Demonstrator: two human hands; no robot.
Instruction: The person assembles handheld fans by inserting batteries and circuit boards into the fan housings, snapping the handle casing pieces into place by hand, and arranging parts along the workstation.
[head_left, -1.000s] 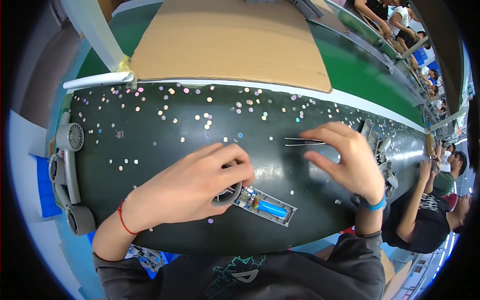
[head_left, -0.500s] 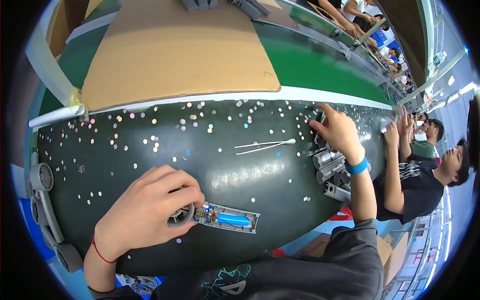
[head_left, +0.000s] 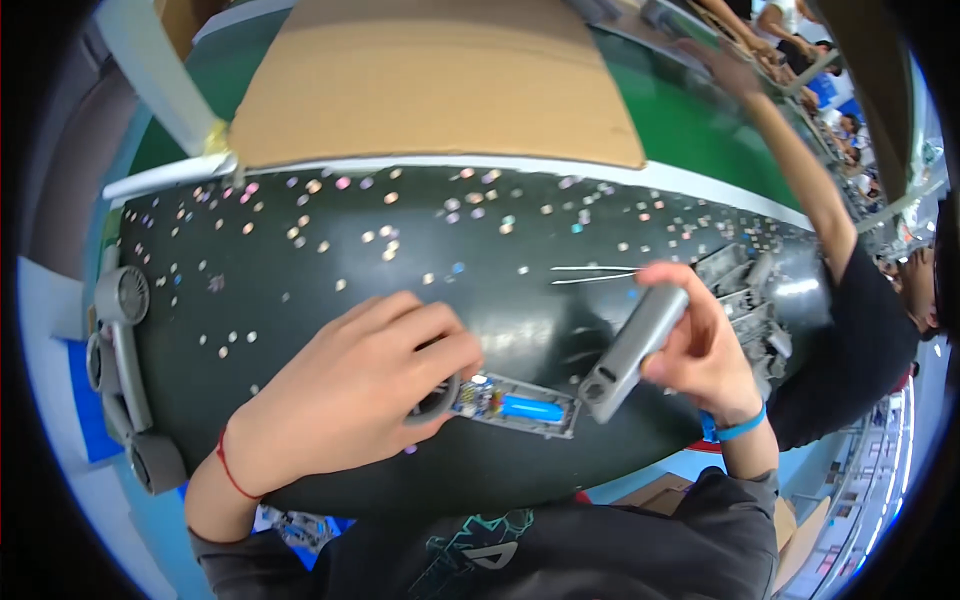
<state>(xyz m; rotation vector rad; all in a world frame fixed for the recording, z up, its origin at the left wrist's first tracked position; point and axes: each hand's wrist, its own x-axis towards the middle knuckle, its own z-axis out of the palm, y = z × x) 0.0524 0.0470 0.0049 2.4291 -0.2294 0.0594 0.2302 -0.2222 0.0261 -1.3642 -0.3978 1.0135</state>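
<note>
My left hand [head_left: 355, 385] is closed around the round head of a grey handheld fan [head_left: 568, 430] lying on the dark table. The fan's handle is open on its upper side. Inside it show a blue battery [head_left: 533, 408] and a small circuit board [head_left: 478, 396] beside the fan head. Between the fingers and thumb of my right hand [head_left: 715, 350] is a grey handle cover [head_left: 635, 350], tilted and held just right of the open handle, apart from it. Two thin white cotton swabs [head_left: 590, 268] lie behind the cover, their right ends hidden.
Grey fan parts [head_left: 745, 310] are piled at the right. Assembled grey fans [head_left: 128, 350] stand along the left edge. Small round dots [head_left: 390, 240] litter the table. Beyond a white rail, a cardboard sheet [head_left: 440, 90] lies on a green surface. A co-worker's arm [head_left: 810, 190] reaches across at right.
My right hand has come back from the parts pile, bringing a grey handle cover close to the open fan. My left hand keeps its hold. The co-worker's arm now stretches toward the far side.
</note>
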